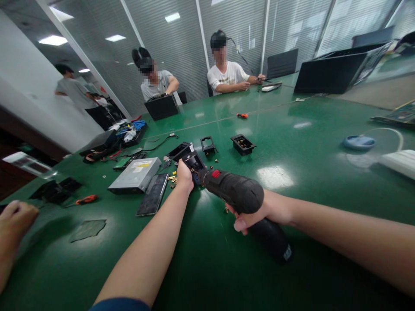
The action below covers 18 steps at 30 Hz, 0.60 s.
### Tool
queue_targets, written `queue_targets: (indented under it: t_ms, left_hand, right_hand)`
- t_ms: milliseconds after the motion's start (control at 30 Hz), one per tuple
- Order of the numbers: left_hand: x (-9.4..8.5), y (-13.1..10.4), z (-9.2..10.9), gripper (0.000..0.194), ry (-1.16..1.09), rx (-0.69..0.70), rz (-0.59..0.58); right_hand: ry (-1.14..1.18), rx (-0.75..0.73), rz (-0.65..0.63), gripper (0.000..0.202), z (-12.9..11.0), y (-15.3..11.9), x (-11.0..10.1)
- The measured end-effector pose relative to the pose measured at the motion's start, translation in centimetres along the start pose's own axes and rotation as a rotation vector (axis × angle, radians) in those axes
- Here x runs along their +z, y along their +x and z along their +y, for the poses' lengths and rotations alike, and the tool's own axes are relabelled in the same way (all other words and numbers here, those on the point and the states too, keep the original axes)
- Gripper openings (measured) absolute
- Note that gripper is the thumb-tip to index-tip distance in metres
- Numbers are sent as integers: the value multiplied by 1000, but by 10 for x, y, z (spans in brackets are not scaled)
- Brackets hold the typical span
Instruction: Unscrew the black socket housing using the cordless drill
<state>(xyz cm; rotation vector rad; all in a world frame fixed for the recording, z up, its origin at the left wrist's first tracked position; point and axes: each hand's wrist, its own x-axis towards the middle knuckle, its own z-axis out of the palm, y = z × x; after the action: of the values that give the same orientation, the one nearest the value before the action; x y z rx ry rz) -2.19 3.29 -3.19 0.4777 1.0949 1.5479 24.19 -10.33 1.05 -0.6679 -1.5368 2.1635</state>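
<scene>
Wrapped round the grip of a black cordless drill (235, 190), my right hand (251, 216) holds it level, its chuck pointing left. My left hand (185, 176) grips a small black plastic socket housing (194, 162) in front of the chuck. The drill's tip meets the housing or comes very close; contact is hard to make out. Just behind are another black housing (179, 151), a black open frame (208, 145) and a black box with brass contacts (243, 144). Small brass pieces (173, 178) lie beside my left hand.
A silver optical drive (135, 175) and a dark phone-like slab (152, 194) lie left of my arm. Orange screwdrivers (87, 199) (242, 115) rest on the green table (311, 181). Another person's hand (19, 220) is at the left edge. Two people sit opposite.
</scene>
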Motion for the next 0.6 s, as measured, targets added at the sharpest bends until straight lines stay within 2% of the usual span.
queue_targets:
  t_ms: [167,600]
  left_hand:
    - [6,-4,1,37,57,22,69]
    - [10,-5,0,35,11,30,60]
  right_hand:
    - [-9,-12,-22,56,4,2,-4]
    - [-25,-10,-24,53,5,2,-5]
